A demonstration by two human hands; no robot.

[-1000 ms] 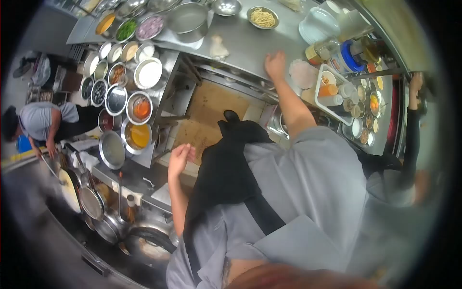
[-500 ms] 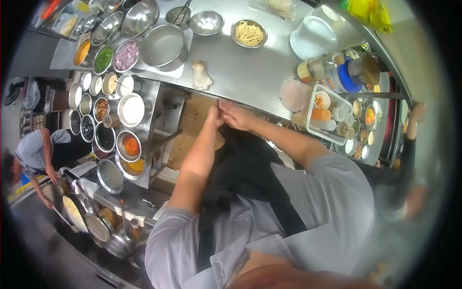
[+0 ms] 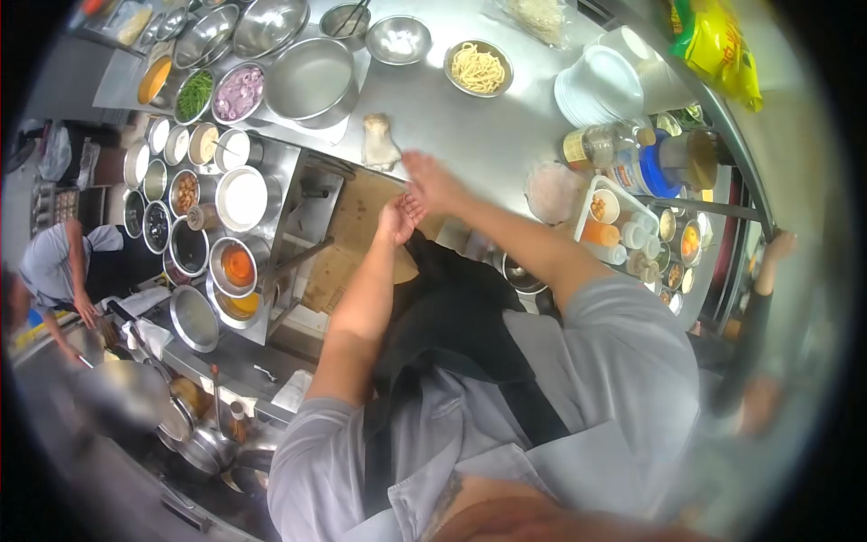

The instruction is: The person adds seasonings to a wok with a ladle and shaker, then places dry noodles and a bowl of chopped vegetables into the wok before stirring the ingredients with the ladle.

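Observation:
My left hand (image 3: 400, 219) is held just off the table's near edge, palm turned up and fingers loosely curled apart, with nothing in it. My right hand (image 3: 432, 183) reaches over that edge, fingers stretched out and blurred by motion, also holding nothing. The two hands are close together, right above left. Nearest to them on the steel table (image 3: 433, 117) lies a crumpled, folded whitish cloth (image 3: 380, 143).
A bowl of thick noodles (image 3: 478, 70) stands at the back, near stacked white plates (image 3: 596, 88). Left are a large steel pot (image 3: 312, 79), sliced onions (image 3: 239, 93) and several ingredient containers. A white basket (image 3: 591, 217) of bottles sits right. Another person (image 3: 63, 257) works at pans, far left.
My hands were pressed together; now they have parted, the right moving up toward the cloth and the left turned palm up. At far left, the other person's pan has moved and blurs.

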